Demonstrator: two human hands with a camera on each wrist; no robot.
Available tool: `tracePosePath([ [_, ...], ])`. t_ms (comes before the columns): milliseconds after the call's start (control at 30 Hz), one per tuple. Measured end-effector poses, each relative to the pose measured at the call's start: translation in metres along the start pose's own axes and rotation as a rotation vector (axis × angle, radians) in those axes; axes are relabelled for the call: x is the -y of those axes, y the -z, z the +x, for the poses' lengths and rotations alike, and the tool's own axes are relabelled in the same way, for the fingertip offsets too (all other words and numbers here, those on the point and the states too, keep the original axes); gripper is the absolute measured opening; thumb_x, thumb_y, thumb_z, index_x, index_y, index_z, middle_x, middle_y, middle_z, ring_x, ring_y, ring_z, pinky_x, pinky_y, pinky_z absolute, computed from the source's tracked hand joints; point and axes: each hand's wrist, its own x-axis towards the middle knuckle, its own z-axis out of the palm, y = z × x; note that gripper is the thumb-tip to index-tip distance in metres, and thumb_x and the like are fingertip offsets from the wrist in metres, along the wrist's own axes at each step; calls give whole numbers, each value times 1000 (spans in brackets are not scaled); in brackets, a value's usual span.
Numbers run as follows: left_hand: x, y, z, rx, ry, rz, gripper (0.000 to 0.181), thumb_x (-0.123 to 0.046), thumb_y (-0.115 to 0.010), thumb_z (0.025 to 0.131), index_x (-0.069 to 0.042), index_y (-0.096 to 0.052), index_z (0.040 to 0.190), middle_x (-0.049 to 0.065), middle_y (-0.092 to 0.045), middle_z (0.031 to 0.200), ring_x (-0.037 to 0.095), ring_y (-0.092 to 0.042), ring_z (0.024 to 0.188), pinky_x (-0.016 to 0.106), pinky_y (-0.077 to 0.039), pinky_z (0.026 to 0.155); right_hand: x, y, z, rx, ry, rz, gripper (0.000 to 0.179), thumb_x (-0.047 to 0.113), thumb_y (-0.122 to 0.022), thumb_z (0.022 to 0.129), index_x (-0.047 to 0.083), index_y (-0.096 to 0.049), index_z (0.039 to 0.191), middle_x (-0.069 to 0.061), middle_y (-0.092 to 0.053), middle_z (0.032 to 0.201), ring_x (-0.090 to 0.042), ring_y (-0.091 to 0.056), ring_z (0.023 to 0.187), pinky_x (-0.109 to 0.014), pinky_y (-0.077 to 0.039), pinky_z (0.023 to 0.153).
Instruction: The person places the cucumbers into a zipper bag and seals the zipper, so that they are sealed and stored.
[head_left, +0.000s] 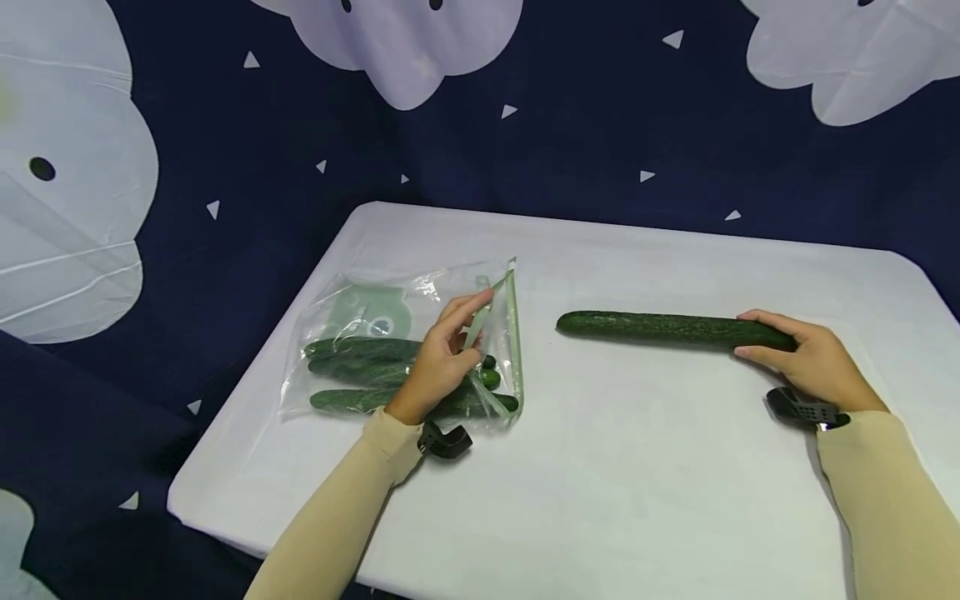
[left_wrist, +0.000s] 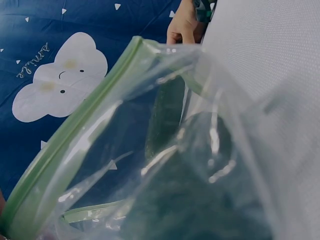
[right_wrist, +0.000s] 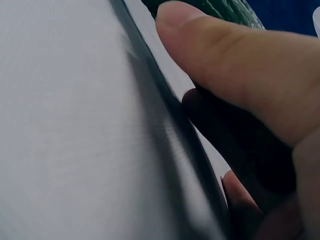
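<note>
A clear zip bag [head_left: 465,283] with a green zip strip [head_left: 515,333] lies on the left of the table. Several cucumbers [head_left: 360,373] are inside it. My left hand [head_left: 438,358] pinches the upper layer of the bag near its mouth, which gapes toward the right. My right hand [head_left: 825,367] grips a long dark green cucumber [head_left: 660,328] by its right end, thumb on the near side and fingers on the far side. Its other end points at the bag. In the right wrist view the thumb [right_wrist: 225,55] presses against the cucumber [right_wrist: 232,10].
A white cloth covers the table [head_left: 637,483], whose corners are rounded. Behind it hangs a dark blue curtain [head_left: 570,150] with white clouds and small triangles. A black wrist camera [head_left: 446,442] sits on the left wrist, another camera [head_left: 806,408] on the right.
</note>
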Motion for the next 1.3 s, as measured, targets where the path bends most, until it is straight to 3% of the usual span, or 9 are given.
tracePosePath([
  [67, 0, -1, 1, 7, -1, 4, 80, 23, -45, 79, -5, -46, 154, 14, -45, 142, 24, -35, 99, 25, -39, 73, -1, 1, -2, -2, -3, -1, 56, 51, -75, 88, 35, -61, 140, -14, -55, 143, 2, -42, 113, -37, -34, 95],
  [300, 1, -1, 2, 14, -10, 6, 80, 21, -45, 80, -7, -46, 154, 15, -45, 141, 23, -35, 98, 26, -38, 72, 2, -3, -2, -5, 19, 11, 57, 47, -77, 89, 32, -61, 141, -8, -57, 141, -12, -46, 106, -19, -33, 80],
  [433, 2, 0, 1, 14, -6, 3, 80, 22, -45, 80, -8, -46, 154, 15, -45, 142, 24, -35, 98, 26, -38, 73, 7, -7, 0, -3, 17, 53, 58, 45, -78, 89, 31, -61, 142, 3, -58, 128, -14, -51, 65, -27, -43, 58],
  [533, 1, 0, 0, 10, -1, -2, 80, 24, -45, 80, -6, -46, 154, 19, -44, 142, 25, -35, 99, 25, -39, 73, 12, -11, 1, -1, 14, 106, 58, 43, -78, 89, 30, -60, 143, 10, -56, 125, -15, -47, 55, -35, -40, 46],
  [667, 0, 0, 0, 0, 9, 0, 80, 26, -45, 78, -1, -44, 154, 23, -43, 142, 27, -35, 99, 24, -37, 73, 21, -16, 2, 3, 27, 162, 57, 39, -77, 90, 27, -60, 143, 15, -55, 133, -12, -51, 89, -27, -42, 58],
  [767, 0, -1, 1, -5, 15, 5, 80, 27, -45, 76, 4, -42, 153, 26, -42, 143, 31, -34, 98, 25, -35, 71, 28, -21, 3, 18, 48, 182, 55, 36, -77, 91, 26, -61, 143, 14, -56, 137, -11, -49, 103, -18, -42, 68],
  [900, -1, -1, 1, -1, 18, 13, 79, 28, -44, 77, 6, -41, 152, 28, -41, 144, 31, -33, 97, 27, -33, 71, 37, -27, 3, 37, 71, 193, 54, 36, -78, 91, 26, -62, 142, 13, -56, 139, -11, -48, 107, -16, -39, 75],
  [1100, 0, 0, 0, 4, 15, 22, 82, 27, -46, 78, -2, -43, 154, 21, -43, 145, 26, -34, 97, 28, -34, 71, 49, -34, 3, 59, 79, 199, 55, 37, -78, 90, 27, -63, 142, 10, -55, 144, -10, -46, 110, -19, -36, 76],
  [1300, 0, 0, 0, 10, -5, 19, 81, 25, -46, 79, -1, -42, 155, 22, -42, 145, 35, -33, 96, 31, -32, 70, 56, -40, 6, 64, 69, 220, 56, 35, -79, 90, 25, -62, 142, 9, -54, 145, 0, -46, 119, -17, -39, 78],
])
